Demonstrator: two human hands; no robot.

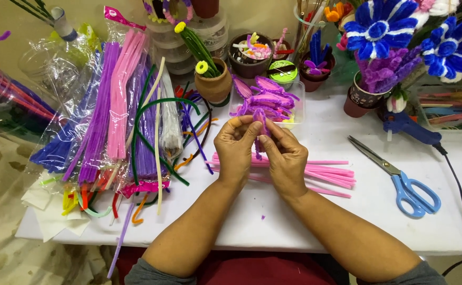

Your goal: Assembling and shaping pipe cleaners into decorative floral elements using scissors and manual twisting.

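Observation:
My left hand and my right hand meet at the middle of the white table. Together they pinch a small purple pipe-cleaner piece between their fingertips. Under my hands lies a loose bunch of pink pipe cleaners. Just beyond my fingers stands a clear tray holding several folded purple pipe-cleaner shapes.
Bags of purple, pink and green pipe cleaners cover the left of the table. Blue-handled scissors lie at the right, near a blue glue gun with a black cord. Small pots and blue-and-white pipe-cleaner flowers line the back.

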